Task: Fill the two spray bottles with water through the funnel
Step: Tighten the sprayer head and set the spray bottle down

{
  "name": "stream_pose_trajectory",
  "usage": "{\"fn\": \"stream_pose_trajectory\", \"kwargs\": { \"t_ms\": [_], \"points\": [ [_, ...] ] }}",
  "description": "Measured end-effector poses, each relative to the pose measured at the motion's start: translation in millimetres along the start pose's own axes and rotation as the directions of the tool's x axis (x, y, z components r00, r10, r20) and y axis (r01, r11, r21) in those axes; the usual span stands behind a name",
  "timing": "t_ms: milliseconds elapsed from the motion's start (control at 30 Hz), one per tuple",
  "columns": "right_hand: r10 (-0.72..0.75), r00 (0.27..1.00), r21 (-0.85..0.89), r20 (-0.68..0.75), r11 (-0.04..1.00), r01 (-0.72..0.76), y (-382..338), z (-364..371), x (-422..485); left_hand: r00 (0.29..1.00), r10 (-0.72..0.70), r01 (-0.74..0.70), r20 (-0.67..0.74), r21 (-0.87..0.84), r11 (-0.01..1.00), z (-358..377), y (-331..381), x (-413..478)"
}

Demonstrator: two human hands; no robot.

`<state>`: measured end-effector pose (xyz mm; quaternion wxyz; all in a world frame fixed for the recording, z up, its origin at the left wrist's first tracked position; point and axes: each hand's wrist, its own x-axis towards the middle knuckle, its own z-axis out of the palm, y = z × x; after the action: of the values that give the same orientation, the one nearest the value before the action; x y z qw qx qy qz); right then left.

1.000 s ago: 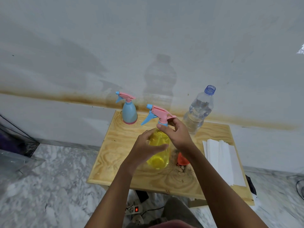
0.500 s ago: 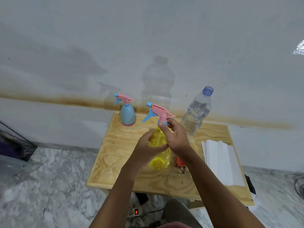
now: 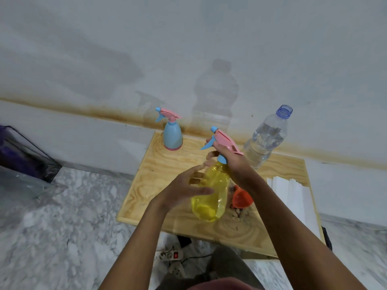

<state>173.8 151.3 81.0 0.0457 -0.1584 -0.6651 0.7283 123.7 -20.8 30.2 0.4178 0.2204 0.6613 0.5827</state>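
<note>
A translucent yellow spray bottle [image 3: 211, 197] with a pink and blue spray head [image 3: 225, 139] leans to the right over the wooden table [image 3: 152, 174]. My right hand [image 3: 232, 162] grips its neck and spray head. My left hand [image 3: 184, 189] lies against the bottle's left side with straight, spread fingers; the thumb crosses its front, and some fingertips show through the plastic. A blue spray bottle [image 3: 172, 137] stands capped at the table's back left. An orange funnel [image 3: 241, 197] lies right of the yellow bottle, partly behind my right forearm. An uncapped clear water bottle [image 3: 266, 139] stands at the back right.
A stack of white paper sheets [image 3: 293, 197] lies on the table's right side. The table stands against a stained white wall. A power strip [image 3: 169, 255] sits on the marble floor under the front edge. A dark glass case [image 3: 25, 155] is at the far left.
My left hand has loosened from a grip on the yellow bottle's body to spread fingers. My right hand has moved up onto the spray head, and the bottle now tilts right.
</note>
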Motion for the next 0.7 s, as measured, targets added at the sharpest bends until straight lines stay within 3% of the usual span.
{"fn": "stream_pose_trajectory", "kwargs": {
  "t_ms": [100,200,267,367,433,567,700],
  "points": [
    [-0.021,1.000,-0.107,0.014,0.994,0.022,4,-7,5,0.959,-0.166,0.172,-0.228,0.006,0.985,-24,-25,-1],
    [0.064,0.998,-0.190,-0.004,0.980,-0.063,14,-11,14,0.847,-0.185,0.275,-0.498,0.112,0.955,-40,-60,4],
    [0.128,0.991,-0.328,0.048,0.939,-0.105,26,-12,22,0.777,-0.191,0.383,-0.599,0.211,0.899,-44,-81,12],
    [0.248,0.961,-0.479,0.124,0.863,-0.161,42,-10,31,0.720,-0.244,0.607,-0.650,0.419,0.675,-37,-103,24],
    [0.333,0.936,-0.538,0.114,0.813,-0.224,48,-6,36,0.701,-0.239,0.655,-0.672,0.475,0.587,-30,-113,29],
    [0.462,0.878,-0.529,0.128,0.780,-0.334,62,0,47,0.661,-0.191,0.705,-0.725,0.514,0.490,-16,-126,30],
    [0.512,0.848,-0.581,0.139,0.735,-0.348,74,4,60,0.661,-0.137,0.692,-0.738,0.529,0.491,-12,-131,30]
  ]
}}
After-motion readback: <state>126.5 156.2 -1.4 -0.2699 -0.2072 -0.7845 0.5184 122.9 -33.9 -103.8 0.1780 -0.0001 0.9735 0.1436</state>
